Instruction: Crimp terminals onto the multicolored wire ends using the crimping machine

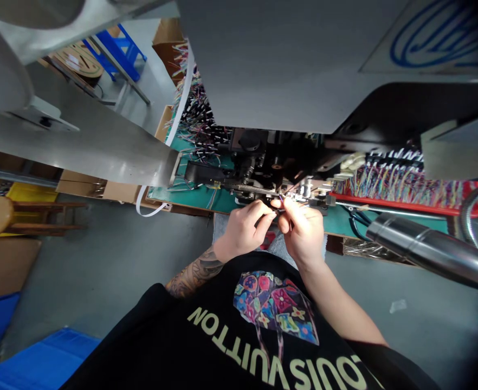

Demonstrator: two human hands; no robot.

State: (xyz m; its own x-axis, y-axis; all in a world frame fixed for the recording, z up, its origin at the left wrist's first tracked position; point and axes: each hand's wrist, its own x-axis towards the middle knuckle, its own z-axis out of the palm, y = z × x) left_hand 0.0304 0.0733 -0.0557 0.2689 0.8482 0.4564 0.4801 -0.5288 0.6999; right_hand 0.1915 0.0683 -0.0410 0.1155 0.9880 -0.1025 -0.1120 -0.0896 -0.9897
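At the front edge of a grey machine's black metal head [259,160], both my hands are close together with fingers pinched. My left hand [245,227] is closed, thumb against forefinger, but what lies between them is too small to make out. To its right, my right hand [304,230] pinches a thin wire [281,199], of which only a short bit shows at the fingertips. The fingers are just in front of the machine's small metal parts. Most of whatever they hold is hidden by the fingers.
A red tray [405,205] full of multicoloured wires stands right on the green bench top [198,199]. More cut cable bundles [200,116] lie at the left. A shiny metal tube [426,246] juts in from the right, near dark-handled pliers [356,222]. A wooden stool [15,216] stands far left.
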